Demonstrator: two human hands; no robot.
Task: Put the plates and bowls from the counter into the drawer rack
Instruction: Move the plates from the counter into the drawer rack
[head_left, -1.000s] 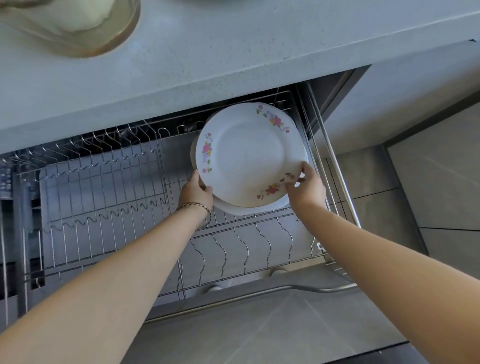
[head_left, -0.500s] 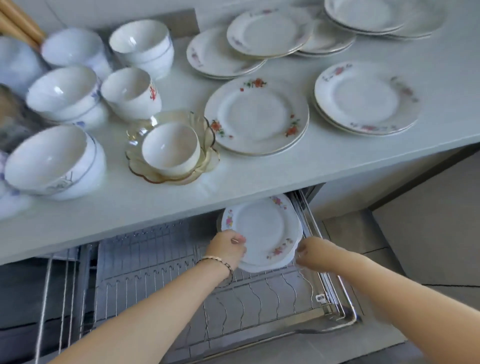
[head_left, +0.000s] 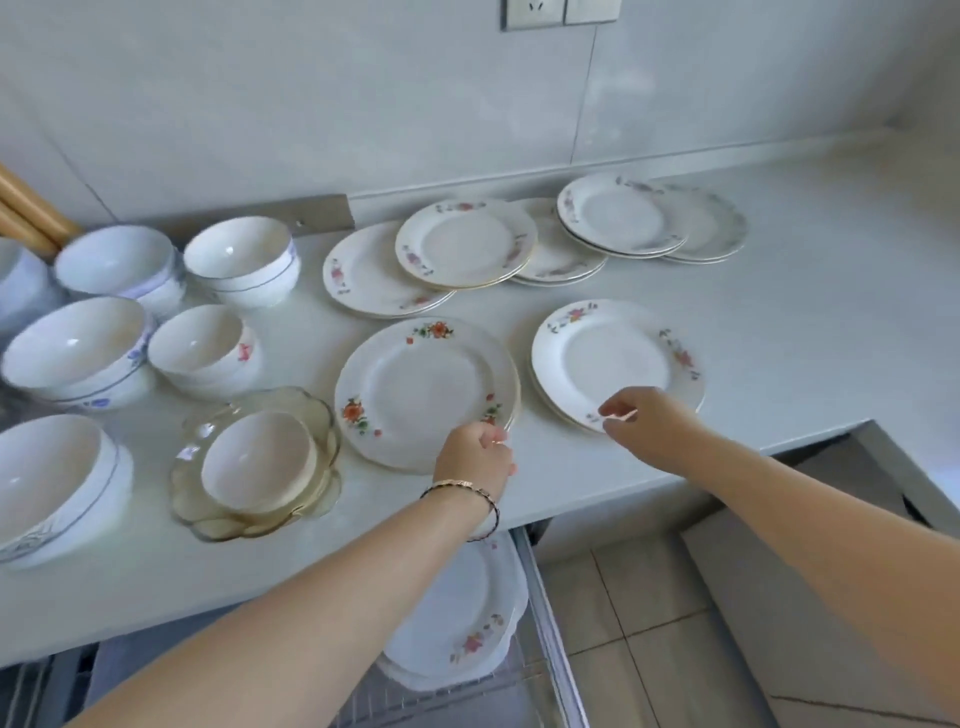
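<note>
Left hand (head_left: 475, 457) at near rim of orange-flower plate (head_left: 421, 384), fingers curled, grip unclear; right hand (head_left: 649, 423) pinches pink-flower plate (head_left: 613, 358) near rim. Both plates just ahead on worktop (head_left: 779, 338).

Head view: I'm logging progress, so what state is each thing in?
Left grip, fingers curled at orange plate's near rim, hold unclear.
Right grip, fingertips at pink plate's near rim, hold unclear.
Drawer, open.
Racked plates, standing in the drawer.
Glass dish, flat, a bowl inside.
Other bowls, upright on the counter.
</note>
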